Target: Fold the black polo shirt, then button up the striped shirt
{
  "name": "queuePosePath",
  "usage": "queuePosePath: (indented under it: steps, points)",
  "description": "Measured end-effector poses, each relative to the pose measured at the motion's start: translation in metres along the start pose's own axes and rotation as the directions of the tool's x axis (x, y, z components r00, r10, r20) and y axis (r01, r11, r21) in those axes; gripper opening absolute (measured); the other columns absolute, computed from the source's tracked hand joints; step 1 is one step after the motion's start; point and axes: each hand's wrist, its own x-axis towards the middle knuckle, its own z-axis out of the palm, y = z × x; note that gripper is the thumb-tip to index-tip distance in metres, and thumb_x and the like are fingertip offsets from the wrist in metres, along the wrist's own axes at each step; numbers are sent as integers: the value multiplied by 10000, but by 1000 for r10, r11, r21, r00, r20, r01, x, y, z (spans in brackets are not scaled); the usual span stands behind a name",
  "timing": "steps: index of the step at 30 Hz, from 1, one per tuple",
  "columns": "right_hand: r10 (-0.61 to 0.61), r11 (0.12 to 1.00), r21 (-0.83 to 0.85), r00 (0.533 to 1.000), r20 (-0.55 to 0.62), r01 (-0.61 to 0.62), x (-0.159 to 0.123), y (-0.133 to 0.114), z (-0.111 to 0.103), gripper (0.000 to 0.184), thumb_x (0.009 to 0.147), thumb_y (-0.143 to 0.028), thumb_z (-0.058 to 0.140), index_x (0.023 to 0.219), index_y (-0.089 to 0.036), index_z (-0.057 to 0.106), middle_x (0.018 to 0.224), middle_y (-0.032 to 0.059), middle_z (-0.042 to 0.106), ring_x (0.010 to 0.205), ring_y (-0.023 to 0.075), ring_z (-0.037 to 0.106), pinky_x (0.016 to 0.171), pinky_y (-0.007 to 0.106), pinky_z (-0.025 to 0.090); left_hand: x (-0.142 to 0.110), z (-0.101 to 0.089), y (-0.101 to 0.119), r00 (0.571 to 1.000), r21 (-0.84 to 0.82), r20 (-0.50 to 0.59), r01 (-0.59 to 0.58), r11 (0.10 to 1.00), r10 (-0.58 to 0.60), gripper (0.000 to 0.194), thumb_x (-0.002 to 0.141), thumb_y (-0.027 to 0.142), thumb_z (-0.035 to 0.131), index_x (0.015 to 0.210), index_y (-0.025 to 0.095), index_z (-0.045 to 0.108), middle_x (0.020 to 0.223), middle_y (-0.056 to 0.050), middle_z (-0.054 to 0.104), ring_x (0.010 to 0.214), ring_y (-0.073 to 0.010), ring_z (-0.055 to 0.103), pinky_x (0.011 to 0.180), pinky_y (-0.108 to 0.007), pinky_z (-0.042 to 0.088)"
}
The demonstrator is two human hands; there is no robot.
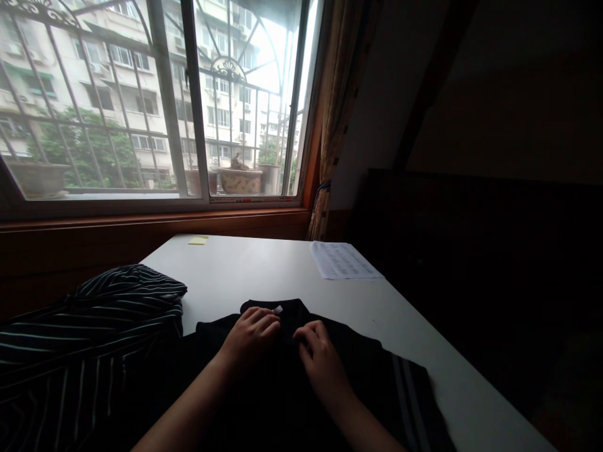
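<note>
A black collared top [367,364] lies spread on the white table [245,263], its collar toward the window. Two grey stripes run along its sleeve at the right. My left hand [252,333] is closed on the cloth at the left of the collar, beside a small white label [278,309]. To the right of the neck opening, my right hand [323,361] has its fingers curled in a pinch on the fabric. The dark cloth and dim light hide the fine detail under my fingertips.
A dark garment with white stripes [127,301] is heaped at the left. Printed sheets [346,260] lie by the right table edge, and a yellow sticky note [198,240] is at the back. Beyond stand a barred window [235,113] and a tied curtain [332,125].
</note>
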Motion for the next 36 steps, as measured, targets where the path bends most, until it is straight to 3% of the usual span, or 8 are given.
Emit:
queuePosePath:
  steps: [6, 13, 22, 36]
  points:
    - [-24, 999, 44, 999, -33, 26, 0, -1, -1, 258, 893, -94, 451, 983, -249, 637, 1056, 42, 523, 930, 174, 600, 852, 295, 497, -1, 2, 0, 999, -87, -22, -30, 996, 28, 154, 994, 142, 470, 1059, 190, 600, 1058, -44, 694, 999, -184, 637, 1045, -395, 440]
    - [-86, 991, 104, 996, -30, 88, 0, -5, -4, 236, 931, -132, 451, 997, -257, 640, 1060, 45, 536, 939, 175, 592, 875, 301, 493, -5, 0, 5, 999, -235, -45, 0, 972, -11, 122, 986, 149, 473, 991, 172, 593, 968, -58, 673, 906, -181, 613, 861, -336, 536]
    - [-119, 984, 136, 993, 15, 116, -1, -8, -4, 213, 934, -147, 480, 978, -251, 661, 1051, 44, 537, 879, 166, 583, 855, 300, 502, -2, -6, 13, 995, -360, -101, -53, 931, 17, 141, 1004, 163, 460, 961, 169, 594, 903, -50, 664, 829, -152, 598, 751, -274, 539]
    - [-127, 967, 222, 992, -7, 125, 1, -4, -3, 203, 890, -89, 542, 931, -238, 673, 1023, 38, 537, 911, 180, 591, 854, 315, 491, -4, 1, 12, 989, -467, -132, 0, 884, -70, 86, 977, 210, 560, 960, 179, 638, 886, -38, 680, 823, -152, 610, 739, -250, 508]
